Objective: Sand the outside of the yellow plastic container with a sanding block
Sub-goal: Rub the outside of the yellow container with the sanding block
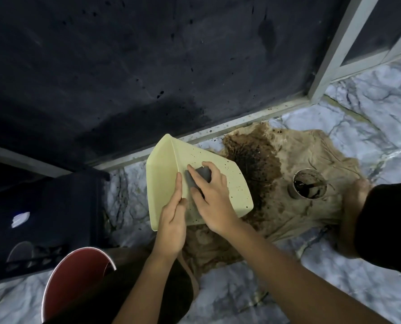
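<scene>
The pale yellow plastic container (227,183) is held tilted above the floor, with a corner edge facing me and dark specks on its right face. My left hand (172,220) grips its near lower edge, index finger lying along the corner ridge. My right hand (212,195) holds a grey sanding block (203,175) against the right outer face, fingers curled over the block.
A stained tan cloth (288,183) covers the marble floor (264,288) under the container. A small round tin of dark liquid (308,187) sits on it. A red bucket (73,279) stands at lower left, beside a dark crate (43,218). A dark wall (148,66) rises behind. My foot (353,206) rests at right.
</scene>
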